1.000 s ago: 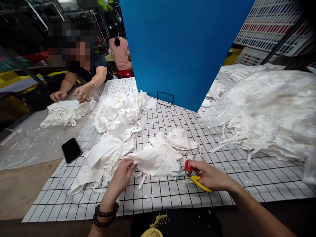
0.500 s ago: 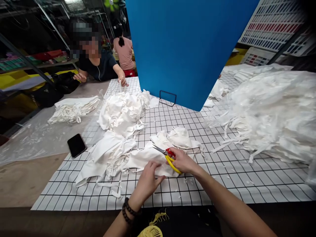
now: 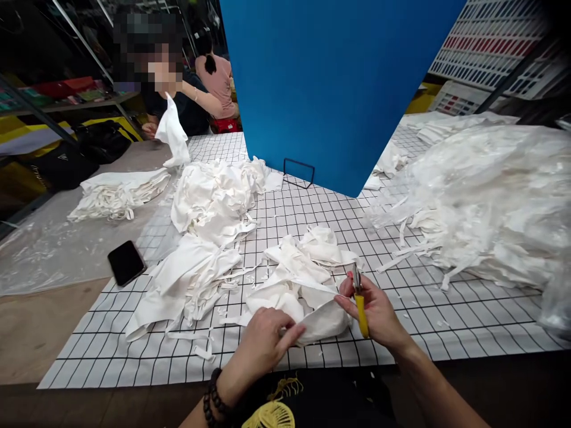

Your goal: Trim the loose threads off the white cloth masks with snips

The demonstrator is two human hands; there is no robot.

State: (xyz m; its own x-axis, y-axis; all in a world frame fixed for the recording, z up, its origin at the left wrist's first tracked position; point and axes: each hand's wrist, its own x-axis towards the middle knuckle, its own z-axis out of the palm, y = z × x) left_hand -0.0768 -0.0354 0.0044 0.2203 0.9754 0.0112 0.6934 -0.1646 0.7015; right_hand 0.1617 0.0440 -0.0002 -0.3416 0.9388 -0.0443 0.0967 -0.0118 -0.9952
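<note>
Left hand and right hand pinch white cloth over the grid-covered table.
Some left fingertips hide behind it; the right hand also carries scissors, red handle mostly covered, blades foreshortened. The cloth looks limp and creased, shaded on its near face. Beyond, a blue panel runs out of view.

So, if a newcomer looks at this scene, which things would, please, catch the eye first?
Probably the big blue panel, which rises above the checked tablecloth at the top centre of the view. Next might come the large white heap at the right, partly under clear plastic. Nearer, the right hand holds scissors with a bright yellow handle, while the left hand touches white cloth.
</note>
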